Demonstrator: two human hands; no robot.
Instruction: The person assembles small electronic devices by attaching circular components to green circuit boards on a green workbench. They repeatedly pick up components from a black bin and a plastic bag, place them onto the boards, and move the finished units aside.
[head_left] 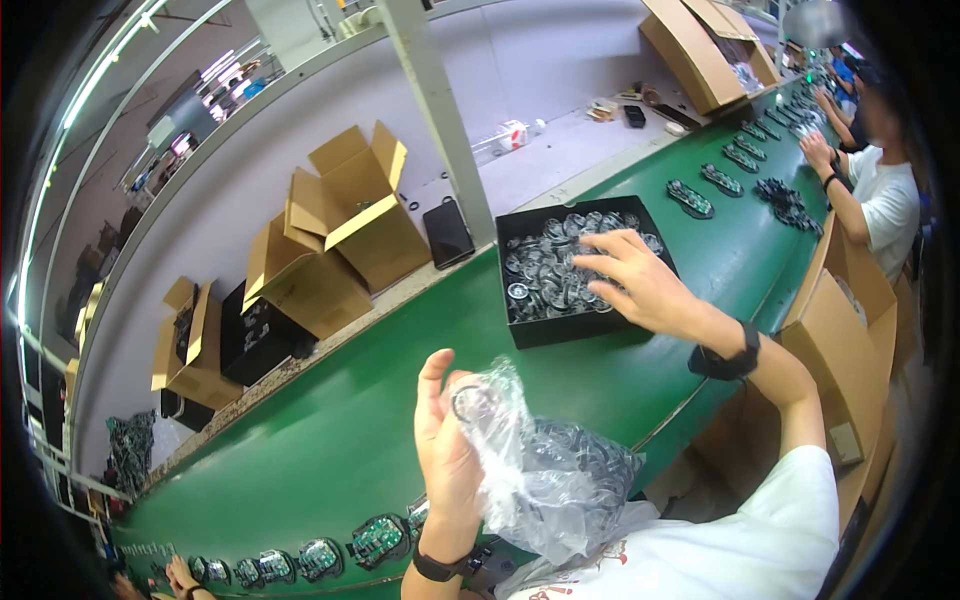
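Observation:
My left hand [446, 455] is closed around the gathered neck of a clear plastic bag [505, 455]. Dark ring-like parts [585, 465] fill the bag, which hangs close against my shirt. A round shape shows through the plastic by my left fingers, too blurred to name. Over a black open box [560, 331] reaches my right hand [645, 285], fingers apart and nothing visible in them. Many small round parts with clear and metallic faces [545, 265] lie heaped in that box. Whether my right fingertips touch the heap, I cannot tell.
Green circuit boards in dark housings [380, 540] line the near edge of the green conveyor belt [330, 430]; more boards [690, 199] lie farther right. Open cardboard boxes [375, 240] stand along the back ledge beside a post [440, 120]. A co-worker [885, 190] works at right.

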